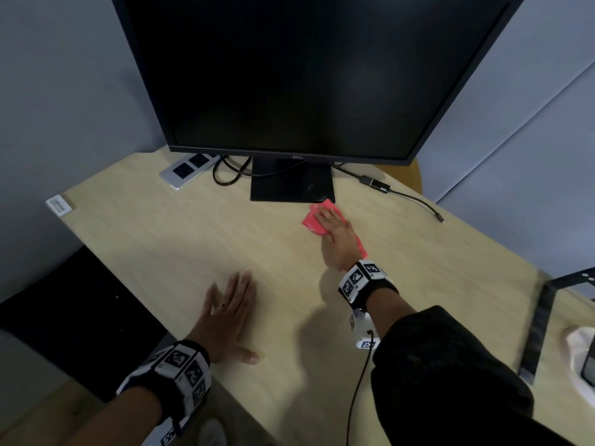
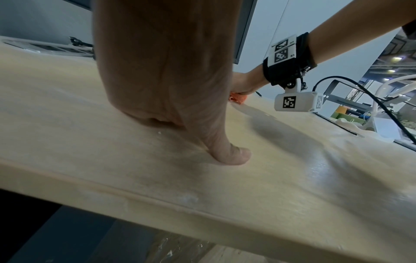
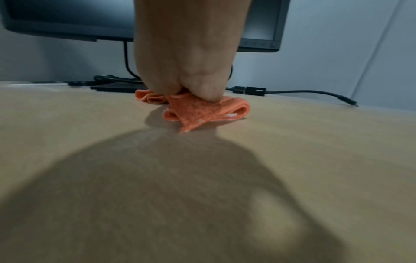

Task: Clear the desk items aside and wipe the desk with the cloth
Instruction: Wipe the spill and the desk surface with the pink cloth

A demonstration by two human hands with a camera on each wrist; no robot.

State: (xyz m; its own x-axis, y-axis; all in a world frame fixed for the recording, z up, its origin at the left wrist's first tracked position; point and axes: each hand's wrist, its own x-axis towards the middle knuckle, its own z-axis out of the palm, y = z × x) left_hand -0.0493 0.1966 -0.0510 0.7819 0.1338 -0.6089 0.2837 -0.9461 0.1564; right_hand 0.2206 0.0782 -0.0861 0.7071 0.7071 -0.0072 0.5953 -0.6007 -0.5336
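A pink cloth lies bunched on the light wooden desk, just in front of the monitor base. My right hand lies flat on top of it with straight fingers, pressing it onto the desk. In the right wrist view the palm bears down on the folded cloth. My left hand rests flat and spread on the bare desk near the front edge, holding nothing. The left wrist view shows its thumb on the wood and the cloth beyond.
A large dark monitor stands at the back. A power strip and black cables lie behind its base, and an adapter cable trails to the right. A black metal frame and a white object sit at the right edge.
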